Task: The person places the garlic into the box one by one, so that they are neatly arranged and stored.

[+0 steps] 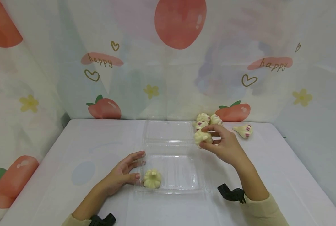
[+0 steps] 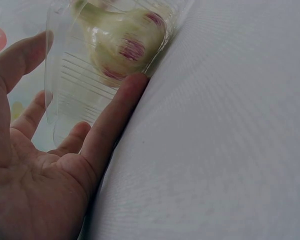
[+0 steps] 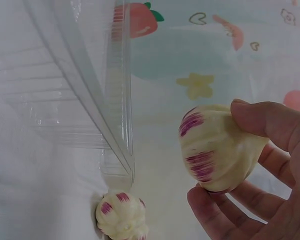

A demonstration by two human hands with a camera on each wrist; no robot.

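Tray: clear plastic clamshell container [image 1: 182,185] lies open, one cream garlic bulb [image 1: 152,179] already inside.
Left hand [image 1: 122,174]: fingers straight, resting against the tray's edge.
Right hand [image 1: 223,142]: pinches a second garlic bulb [image 1: 202,137] — not yet over the tray.
Left to pack: loose purple-streaked bulbs [image 1: 208,121] beyond — judged early.

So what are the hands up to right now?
Right hand grips a garlic beside the open box. Left hand steadies the box. Path clear.

left hand [image 1: 122,174] flat, right hand [image 1: 221,142] pinching
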